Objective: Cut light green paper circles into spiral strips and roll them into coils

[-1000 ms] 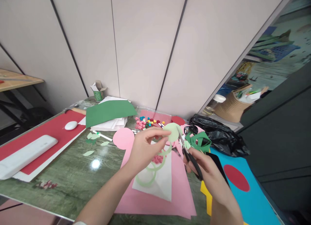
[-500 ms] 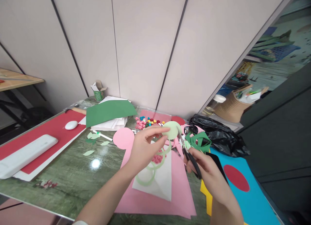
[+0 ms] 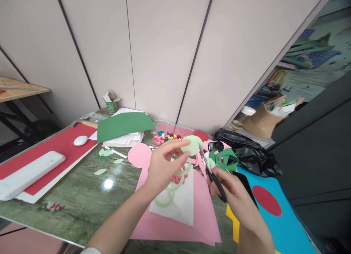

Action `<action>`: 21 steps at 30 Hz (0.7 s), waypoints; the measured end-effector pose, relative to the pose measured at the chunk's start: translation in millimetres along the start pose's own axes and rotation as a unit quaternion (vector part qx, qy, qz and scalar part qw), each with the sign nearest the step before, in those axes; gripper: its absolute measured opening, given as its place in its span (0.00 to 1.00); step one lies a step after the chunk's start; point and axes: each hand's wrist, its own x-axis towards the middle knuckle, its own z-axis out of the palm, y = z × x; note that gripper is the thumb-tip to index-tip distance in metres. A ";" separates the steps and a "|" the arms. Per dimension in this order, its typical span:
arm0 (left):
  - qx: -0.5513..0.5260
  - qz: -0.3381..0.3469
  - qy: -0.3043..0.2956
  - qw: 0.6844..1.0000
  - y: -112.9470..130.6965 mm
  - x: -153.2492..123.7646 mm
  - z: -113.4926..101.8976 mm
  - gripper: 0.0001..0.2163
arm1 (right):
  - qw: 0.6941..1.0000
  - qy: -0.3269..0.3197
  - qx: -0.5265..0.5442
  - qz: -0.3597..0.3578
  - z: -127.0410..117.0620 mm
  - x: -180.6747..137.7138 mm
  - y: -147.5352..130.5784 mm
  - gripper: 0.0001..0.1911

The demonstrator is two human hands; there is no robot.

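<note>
Between thumb and fingers, my left hand [image 3: 166,160] pinches a light green paper disc [image 3: 192,146]. A narrow curled strip [image 3: 164,201] of the same green paper hangs below it in loops. My right hand [image 3: 229,188] grips black-handled scissors [image 3: 218,184], whose blades reach the disc's right edge. Under the hands lie a white sheet [image 3: 181,210] and pink paper [image 3: 164,228]. Small pink pieces [image 3: 179,178] sit on the white sheet, partly hidden by the strip.
Left of my hands are a pink circle [image 3: 139,155], leaf cutouts [image 3: 100,171], green paper [image 3: 124,126] and a white device [image 3: 35,173] on red paper. Colourful small pieces [image 3: 164,137] lie behind. On the right are green scraps [image 3: 226,159], a black bag [image 3: 249,155] and blue paper [image 3: 287,224].
The green disc has turned and shifted slightly left in my left hand, and its hanging strip has swung a little. The scissors stay at its right edge.
</note>
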 end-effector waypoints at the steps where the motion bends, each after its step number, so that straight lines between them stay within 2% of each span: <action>1: 0.000 0.004 -0.002 1.000 -0.1 0.2 0.1 0.12 | 1.000 0.001 0.005 -0.001 0.3 0.0 -0.3 0.14; 11: 0.056 -0.004 -0.051 0.997 0.6 -0.7 -1.1 0.12 | 0.999 0.000 0.031 0.019 0.4 1.4 -1.4 0.19; 21: 0.082 0.015 -0.059 0.995 2.7 1.3 -5.5 0.10 | 1.000 -0.004 0.014 -0.001 -1.4 -0.5 -2.4 0.15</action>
